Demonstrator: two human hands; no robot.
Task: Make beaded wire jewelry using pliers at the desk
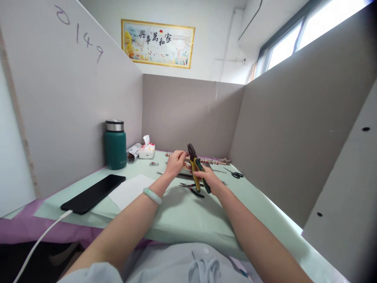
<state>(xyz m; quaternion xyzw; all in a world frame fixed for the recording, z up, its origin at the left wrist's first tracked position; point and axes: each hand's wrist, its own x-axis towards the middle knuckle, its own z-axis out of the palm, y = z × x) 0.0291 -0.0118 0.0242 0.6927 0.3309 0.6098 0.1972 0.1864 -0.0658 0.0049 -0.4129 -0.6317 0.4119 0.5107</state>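
My right hand [209, 179] grips pliers [194, 163] with yellow and green handles, the dark jaws pointing up. My left hand [176, 162] is pinched just left of the jaws, its fingertips closed on something too small to make out. A pale green bangle [152, 195] sits on my left wrist. Under both hands, on the mint-green table [182, 216], lie a second pair of small pliers [191, 188] and a shallow tray [185, 169] with small pieces.
A black phone [93, 193] on a white cable lies at the left beside a white sheet [131, 190]. A green flask [115, 144] and a tissue pack [146, 150] stand at the back left. Scissors [235, 173] lie at the right. Grey partition walls enclose the desk.
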